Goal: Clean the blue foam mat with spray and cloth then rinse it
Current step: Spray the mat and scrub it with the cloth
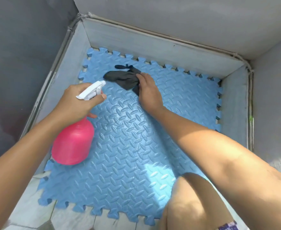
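Observation:
The blue foam mat, with a raised leaf pattern and jigsaw edges, lies flat on the floor in a walled corner. My left hand grips the neck of a pink spray bottle with a white trigger head, held above the mat's left side, nozzle pointing toward the far end. A dark grey cloth lies crumpled on the far part of the mat. My right hand presses on the cloth's right end, fingers closed over it.
Low grey concrete walls enclose the mat on the left, far and right sides. Pale floor tiles show at the near left. My bare knee rises at the near right, over the mat's corner.

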### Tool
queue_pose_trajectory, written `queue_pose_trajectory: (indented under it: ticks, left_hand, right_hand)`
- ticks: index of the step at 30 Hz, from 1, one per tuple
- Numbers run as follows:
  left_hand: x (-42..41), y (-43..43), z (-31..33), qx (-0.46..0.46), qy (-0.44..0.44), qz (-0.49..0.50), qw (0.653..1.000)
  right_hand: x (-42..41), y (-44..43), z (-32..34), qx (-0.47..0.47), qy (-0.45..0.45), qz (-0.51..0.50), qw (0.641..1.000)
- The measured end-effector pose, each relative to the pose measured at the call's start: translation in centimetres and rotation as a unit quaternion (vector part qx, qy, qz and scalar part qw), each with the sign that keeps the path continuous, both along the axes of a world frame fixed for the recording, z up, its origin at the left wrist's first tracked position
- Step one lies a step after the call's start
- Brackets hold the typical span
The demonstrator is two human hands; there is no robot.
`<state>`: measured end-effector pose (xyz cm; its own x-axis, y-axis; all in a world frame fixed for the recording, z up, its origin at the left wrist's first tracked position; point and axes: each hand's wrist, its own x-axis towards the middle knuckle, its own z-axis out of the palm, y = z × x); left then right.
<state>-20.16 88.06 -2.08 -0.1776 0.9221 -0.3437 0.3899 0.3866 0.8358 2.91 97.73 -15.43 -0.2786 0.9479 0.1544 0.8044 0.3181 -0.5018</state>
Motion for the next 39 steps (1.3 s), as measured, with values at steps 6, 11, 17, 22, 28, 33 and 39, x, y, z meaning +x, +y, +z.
queue_pose_trajectory:
  ticks: [6,11,17,22,28,33,39]
  left_hand:
    - [1.7,-0.9,0.0,0.02,0.006,-0.058,0.998]
    - [1.9,-2.1,0.4,0.045,0.009,-0.053,0.997]
    - [0.5,-5.0,2.0,0.078,-0.004,-0.02,0.997]
    - [-2.9,-7.7,2.9,0.103,-0.011,0.05,0.993]
    - [-6.3,-15.4,3.8,0.112,0.042,0.05,0.992]
    - [-8.0,-22.8,3.8,0.114,0.039,0.079,0.99]
    - [-11.8,-27.7,3.2,0.091,-0.016,0.126,0.988]
  right_hand:
    - [18.9,-1.0,-0.7,0.011,-0.059,-0.22,0.974]
    - [19.5,-5.8,0.5,-0.024,-0.083,-0.255,0.963]
    - [5.9,-11.3,2.1,-0.05,-0.049,-0.064,0.996]
    - [-3.7,-16.2,1.9,-0.025,-0.03,0.29,0.956]
    - [-5.9,-12.3,1.5,0.073,-0.081,0.363,0.925]
    - [-7.1,-5.8,1.9,-0.042,-0.035,0.01,0.998]
    - [-12.8,-12.3,2.5,-0.078,-0.05,0.087,0.992]
